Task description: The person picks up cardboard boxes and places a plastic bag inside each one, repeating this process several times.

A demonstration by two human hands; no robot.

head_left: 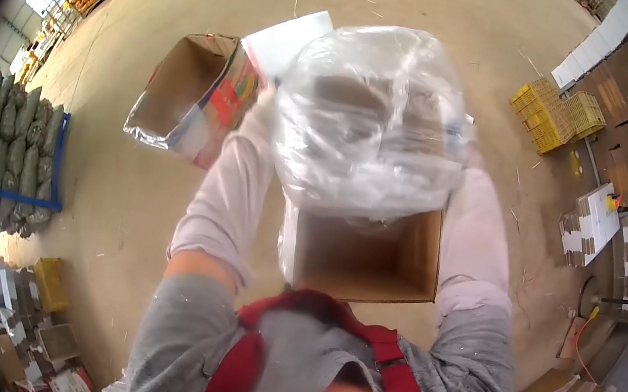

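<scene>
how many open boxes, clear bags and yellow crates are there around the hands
open cardboard boxes: 2, the near box and the printed box
clear plastic bags: 1, the puffed bag over the near box
yellow crates: 3, the pair at right and one at lower left
total: 6

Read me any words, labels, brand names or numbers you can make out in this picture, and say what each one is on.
No text can be read here.
The second carton on the floor has bright colour print on its side, too blurred to read.
The open cardboard box shows only bare brown inside.
The clear plastic bag bears no print.
Both hands are hidden behind the bag.
</scene>
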